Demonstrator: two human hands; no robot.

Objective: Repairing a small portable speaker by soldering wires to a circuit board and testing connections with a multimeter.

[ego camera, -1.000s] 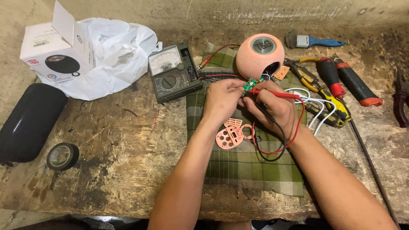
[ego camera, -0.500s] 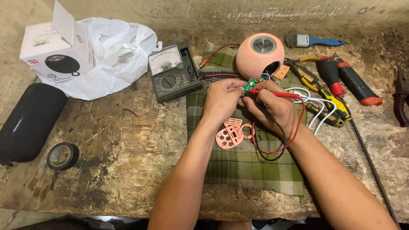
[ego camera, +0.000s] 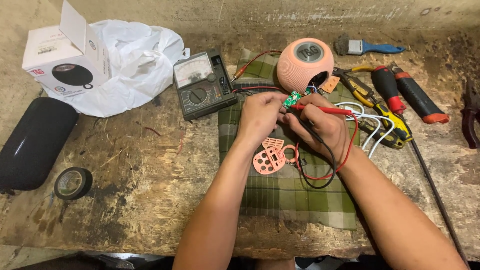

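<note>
The worn wooden workbench [ego camera: 125, 200] carries a green plaid cloth [ego camera: 295, 200], and everything below is placed against that cloth. At its back edge sits the round pink speaker shell [ego camera: 305, 62], already opened: wires trail from a gap in its side, and its pink perforated grille [ego camera: 269, 160] lies loose at the cloth's centre. Off the cloth's back-left corner rests the analogue multimeter [ego camera: 204, 82], its red and black leads running onto the cloth. So dismantling looks done, and probing of the board seems under way; the shell is not reassembled.

Both forearms reach in from the near edge, hands meeting just in front of the shell. The left hand [ego camera: 260, 117] pinches the small green circuit board [ego camera: 291, 99] between fingertips. The right hand [ego camera: 320, 125] is closed round the red probe [ego camera: 320, 108], its tip at the board.
</note>
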